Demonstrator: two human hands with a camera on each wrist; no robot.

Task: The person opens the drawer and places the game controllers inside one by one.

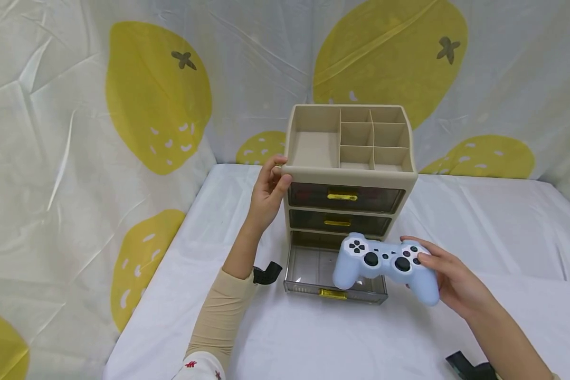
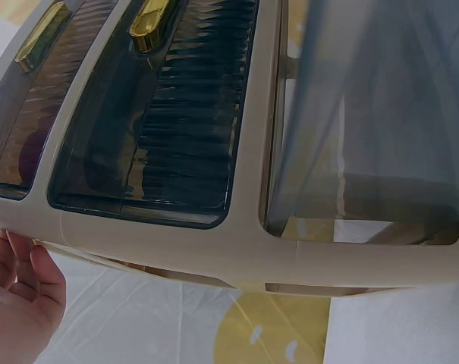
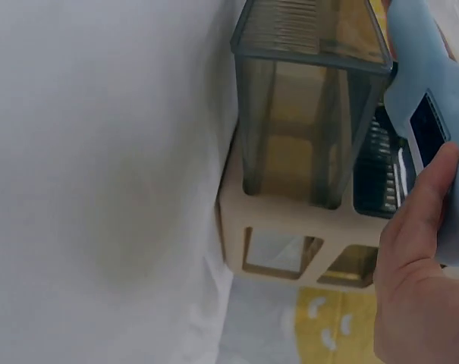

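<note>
A beige desktop drawer organizer [image 1: 351, 172] stands in the head view, with its bottom drawer [image 1: 309, 264] pulled out. That drawer is see-through grey with a gold handle. At the organizer's upper left corner, my left hand [image 1: 267, 195] holds the side edge, thumb toward the front; the left wrist view shows its curled fingertips against the frame. A light blue game controller [image 1: 387, 264] is gripped at its right end by my right hand [image 1: 456, 279], thumb on its face. The controller hangs over the right part of the pulled-out drawer and hides some of it.
Two upper drawers, a top one [image 1: 370, 196] and a middle one [image 1: 309, 220], are pushed in. Divided compartments [image 1: 356, 138] top the organizer. White cloth [image 1: 313, 338] covers the table, and a lemon-print curtain [image 1: 261, 68] hangs behind and at the left.
</note>
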